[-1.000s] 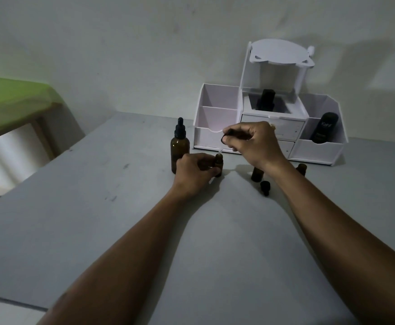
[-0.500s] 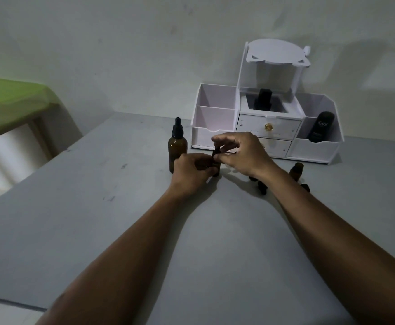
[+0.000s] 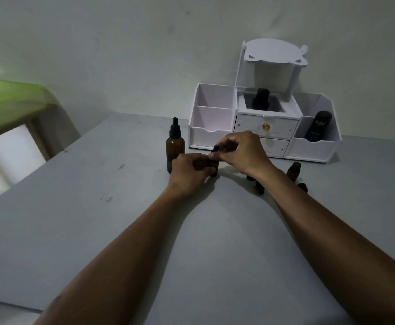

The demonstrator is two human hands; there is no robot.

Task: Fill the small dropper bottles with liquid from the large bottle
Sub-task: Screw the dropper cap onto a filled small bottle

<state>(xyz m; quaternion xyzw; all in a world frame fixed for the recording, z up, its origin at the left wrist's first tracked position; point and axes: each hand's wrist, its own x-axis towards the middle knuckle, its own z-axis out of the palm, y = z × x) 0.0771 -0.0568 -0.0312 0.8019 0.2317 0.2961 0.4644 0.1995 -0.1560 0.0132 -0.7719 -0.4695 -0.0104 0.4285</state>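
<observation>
The large amber bottle point(image 3: 175, 150) with a black dropper cap stands on the grey table point(image 3: 98, 207), just left of my hands. My left hand point(image 3: 190, 175) grips a small amber dropper bottle point(image 3: 214, 168) that stands on the table. Right above it, my right hand point(image 3: 241, 152) pinches the small bottle's black dropper cap point(image 3: 216, 148) at the bottle's top. Another small amber bottle point(image 3: 294, 170) stands uncapped to the right. Small dark caps point(image 3: 259, 186) lie beside my right forearm.
A white desk organiser point(image 3: 264, 127) with drawers and side bins stands against the wall behind my hands. It holds a black bottle point(image 3: 260, 99) in the middle and a black tube point(image 3: 318, 126) in the right bin. A green-topped table point(image 3: 8, 102) stands at the far left.
My right hand came down from above the small bottle and brought the dropper cap onto its top. My left hand stayed on the small bottle.
</observation>
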